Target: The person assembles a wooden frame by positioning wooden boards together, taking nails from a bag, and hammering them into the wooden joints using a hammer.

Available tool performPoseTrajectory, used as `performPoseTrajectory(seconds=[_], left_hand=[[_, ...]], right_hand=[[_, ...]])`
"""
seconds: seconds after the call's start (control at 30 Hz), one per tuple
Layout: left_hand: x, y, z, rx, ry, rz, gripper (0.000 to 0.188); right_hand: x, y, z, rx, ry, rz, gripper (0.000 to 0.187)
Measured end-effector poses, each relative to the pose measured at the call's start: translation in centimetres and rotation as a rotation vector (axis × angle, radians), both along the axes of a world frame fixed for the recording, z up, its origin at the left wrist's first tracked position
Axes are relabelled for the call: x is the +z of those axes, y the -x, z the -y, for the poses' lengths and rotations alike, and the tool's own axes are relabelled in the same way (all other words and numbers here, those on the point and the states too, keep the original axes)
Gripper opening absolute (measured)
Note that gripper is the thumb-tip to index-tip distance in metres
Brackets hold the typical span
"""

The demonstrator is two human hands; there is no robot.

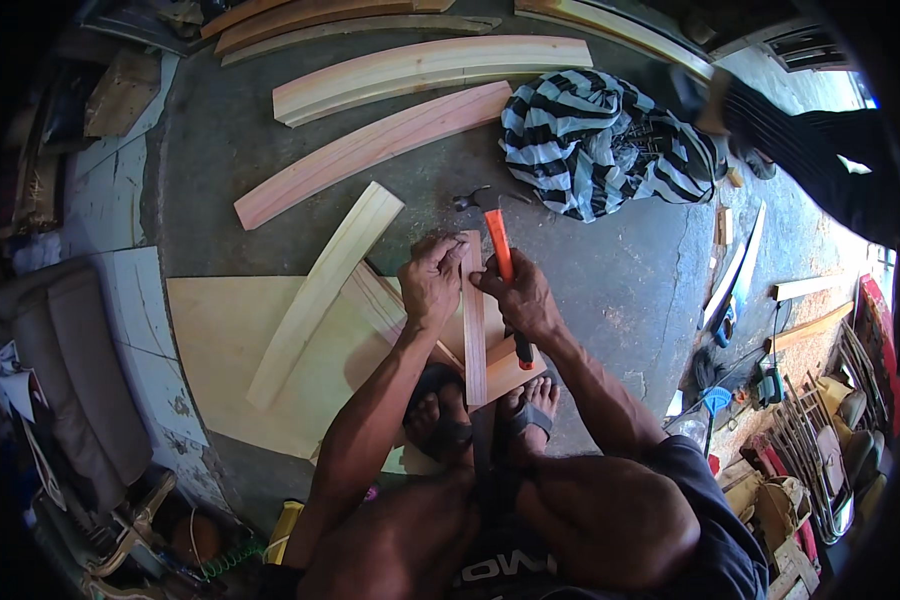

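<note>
My right hand (523, 297) is wrapped round a claw hammer (501, 246) with an orange and black handle; its dark head points away from me. A narrow reddish wooden strip (475, 340) runs lengthwise between my hands. At the strip's far end, my left hand (433, 283) has its fingers pinched together against the edge; whatever they hold is too small to make out. The right thumb also reaches the strip's side. Beneath lie a pale wooden block (510, 375) and a reddish slat (375, 295), partly hidden by my arms.
A pale board (325, 290) rests across a thin plywood sheet (220, 340). Farther off lie a pinkish plank (370, 155) and a pale plank (430, 65). A black-and-white striped cloth (570, 140) holds dark nail-like pieces. Someone's dark-clothed leg (785, 125) and a handsaw (738, 280) are at right.
</note>
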State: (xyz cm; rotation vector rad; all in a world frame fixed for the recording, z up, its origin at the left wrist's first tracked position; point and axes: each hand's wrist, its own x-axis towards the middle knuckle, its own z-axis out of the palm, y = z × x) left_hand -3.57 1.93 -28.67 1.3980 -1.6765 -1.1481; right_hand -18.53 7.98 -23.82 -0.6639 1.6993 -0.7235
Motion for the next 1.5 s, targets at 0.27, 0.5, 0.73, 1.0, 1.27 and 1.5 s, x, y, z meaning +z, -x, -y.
performPoseTrajectory(seconds=[0.27,0.5,0.73,1.0,1.27,1.5], left_hand=[[0.5,0.7,-0.3,0.002,0.144,0.086,0.01],[1.5,1.1,-0.3,-0.052,0.244,0.124,0.011],[1.9,1.0,-0.2,-0.187,0.439,0.071,0.03],[2.7,1.2,0.1,-0.175,0.429,0.082,0.032],[1.2,0.0,0.3,-0.303,0.377,0.072,0.033],[0.5,-0.8,-0.1,-0.404,0.364,0.045,0.029]], right_hand=[[-0.6,0.1,-0.5,0.053,0.055,-0.097,0.038],[0.8,0.2,-0.5,0.094,0.046,-0.256,0.039],[5.8,2.4,-5.0,0.209,0.623,-0.641,0.023],[5.4,3.2,-7.1,0.384,0.533,-0.709,0.029],[5.4,3.3,-7.3,0.387,0.338,-0.656,0.03],[5.9,3.3,-6.3,0.288,0.277,-0.568,0.027]])
